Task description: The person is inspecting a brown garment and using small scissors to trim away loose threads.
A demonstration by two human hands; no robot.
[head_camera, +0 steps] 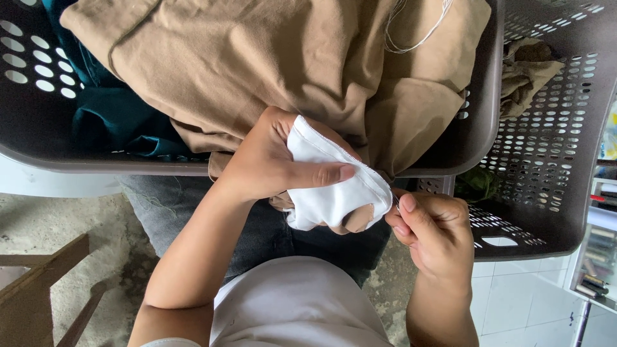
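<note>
My left hand (273, 160) grips a small white fabric piece (328, 186) with a stitched edge, thumb pressed across its top. A tan patch shows at its lower end, and tan cloth (270, 58) trails from it up into a basket. My right hand (430, 228) is pinched shut at the white piece's right edge, holding what looks like a thin needle; the needle is barely visible. White thread (411, 32) loops over the tan cloth at the top.
A dark grey perforated laundry basket (38, 128) holds the tan cloth and teal fabric (116, 115). A second grey basket (553, 128) at the right holds olive cloth (524, 74). A wooden frame (45, 283) sits lower left; shelves with small items stand at far right.
</note>
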